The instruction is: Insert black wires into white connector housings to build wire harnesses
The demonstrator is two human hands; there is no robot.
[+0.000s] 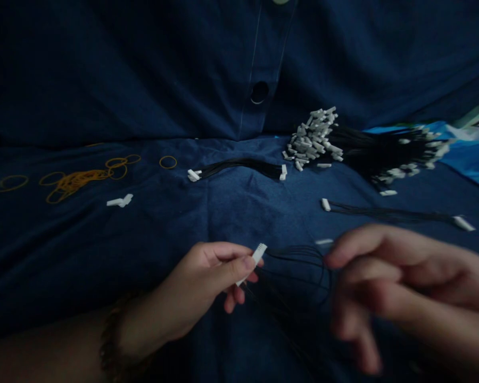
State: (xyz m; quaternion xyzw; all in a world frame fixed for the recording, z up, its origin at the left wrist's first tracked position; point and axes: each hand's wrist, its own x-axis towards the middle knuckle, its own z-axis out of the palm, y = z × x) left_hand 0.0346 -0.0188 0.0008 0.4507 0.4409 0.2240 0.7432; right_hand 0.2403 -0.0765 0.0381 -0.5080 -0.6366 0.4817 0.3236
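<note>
My left hand [219, 271] is closed, pinching a white plug connector [257, 255] between thumb and fingers. Thin black wires [295, 254] run from the connector, looping to the right and hanging down in front of the dark cloth. My right hand [399, 298] is at the right, smeared by motion, its fingers partly bent and apart. Its index fingertip is close to the looping wires; whether it touches them I cannot tell. Just beyond that fingertip lies a small white connector [324, 242]. Farther back, a short wire harness [361, 209] with white ends stretches across the cloth.
A big bundle of black wires with white connectors [315, 138] lies at the back right, beside blue plastic [471, 159]. At back centre sits a small wire bundle [239, 164]. Rubber bands [82, 181] and loose white connectors [120, 201] are on the left of the blue cloth [163, 223].
</note>
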